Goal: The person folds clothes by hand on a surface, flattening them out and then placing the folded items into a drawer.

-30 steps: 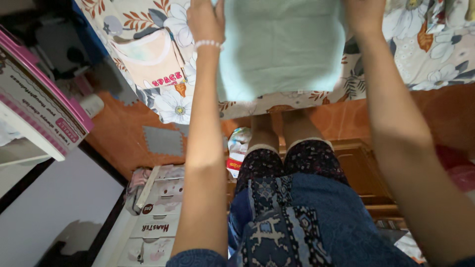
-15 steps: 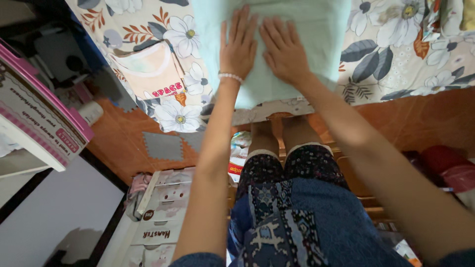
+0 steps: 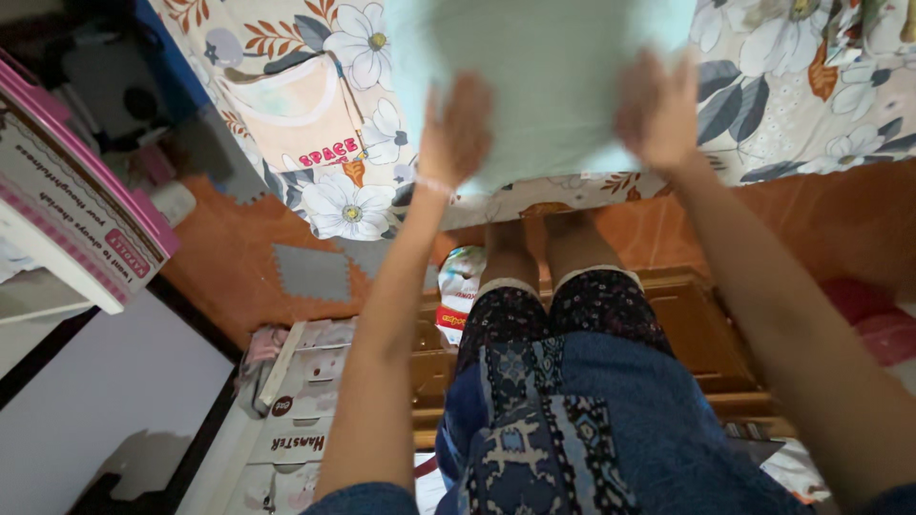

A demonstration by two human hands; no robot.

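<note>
A pale green cloth [image 3: 549, 86] lies flat on a bed covered by a floral sheet [image 3: 792, 95]. My left hand [image 3: 456, 129], with a white bead bracelet on its wrist, rests flat on the cloth's left part. My right hand [image 3: 658, 110] lies flat near the cloth's right edge. Both hands are blurred by motion, with fingers spread and nothing gripped. A small peach child's top [image 3: 301, 119] lies on the sheet to the left of the cloth.
Below me are my legs in dark patterned clothing [image 3: 563, 381] and a brown wooden unit [image 3: 701, 334]. White plastic drawers [image 3: 296, 420] stand at the lower left, a pink-edged white box [image 3: 76, 200] at the left. Orange floor mats [image 3: 229, 257] and a packet [image 3: 458, 286] lie below the bed.
Half a second ago both hands lay close together at the cloth's middle. They have slid apart, the left to the left and the right to the cloth's right edge.
</note>
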